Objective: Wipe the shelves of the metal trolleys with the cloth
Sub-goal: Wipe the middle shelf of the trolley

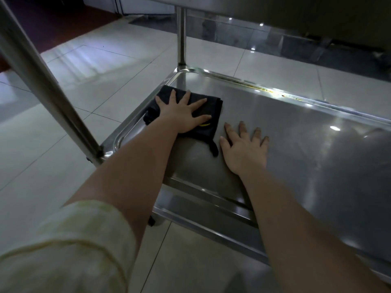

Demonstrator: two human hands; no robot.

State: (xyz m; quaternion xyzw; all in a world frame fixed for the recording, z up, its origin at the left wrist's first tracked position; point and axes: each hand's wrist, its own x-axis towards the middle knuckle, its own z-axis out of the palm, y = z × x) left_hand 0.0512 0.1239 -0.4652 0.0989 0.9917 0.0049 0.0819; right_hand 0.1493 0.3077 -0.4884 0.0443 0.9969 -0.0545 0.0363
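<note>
A folded black cloth (211, 106) with a small yellow mark lies near the far left corner of the trolley's low metal shelf (296, 132). My left hand (182, 113) presses flat on the cloth with its fingers spread. Just to the right of it, my right hand (245, 149) lies flat on the bare steel, fingers straight, close to the cloth's dangling loop without touching it.
Two upright steel posts rise from the shelf's left corners, a near post (42, 81) and a far post (181, 34). A higher shelf (275, 7) hangs over the top of the view. Pale floor tiles (84, 85) surround the trolley. Yellowish grime (264, 89) marks the far rim.
</note>
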